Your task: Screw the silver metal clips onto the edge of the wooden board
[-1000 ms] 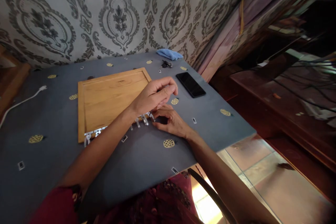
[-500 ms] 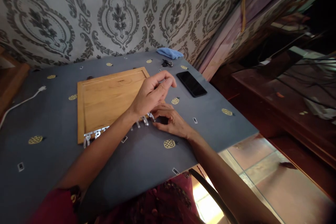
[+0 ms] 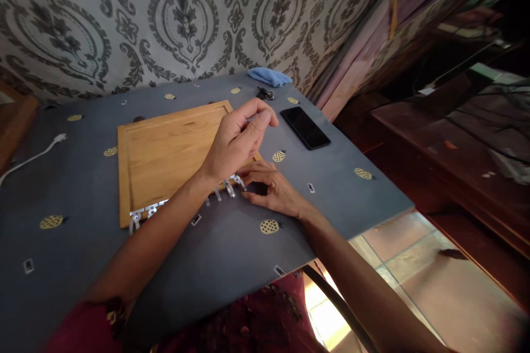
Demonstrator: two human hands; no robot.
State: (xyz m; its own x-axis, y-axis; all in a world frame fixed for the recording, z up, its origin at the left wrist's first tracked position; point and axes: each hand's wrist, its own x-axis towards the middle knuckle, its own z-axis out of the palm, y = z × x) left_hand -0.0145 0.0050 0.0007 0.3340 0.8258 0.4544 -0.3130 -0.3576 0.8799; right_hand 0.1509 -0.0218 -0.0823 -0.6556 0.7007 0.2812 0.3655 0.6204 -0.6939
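Observation:
A wooden panel (image 3: pixel 174 149) with a raised frame lies on the blue-grey table. Along its near edge runs a row of metal clips (image 3: pixel 230 186), partly hidden by my left forearm. My left hand (image 3: pixel 244 135) is closed above the panel's right side, its fingers curled; whatever it may hold is hidden. Just below it, my right hand (image 3: pixel 271 187) has thumb and fingers around the rightmost clip at the panel's near right corner. The thumb and forefinger are bent toward each other at that clip's end.
A black phone (image 3: pixel 305 128), keys (image 3: pixel 267 94) and a blue cloth (image 3: pixel 270 76) lie to the back right on the table (image 3: pixel 351 204). A white cable (image 3: pixel 37 160) is at the left. Patterned wall covering rises behind.
The view has shifted slightly, so the panel sits a little further left. Both hands keep nearly the same pose and place over the panel's right end.

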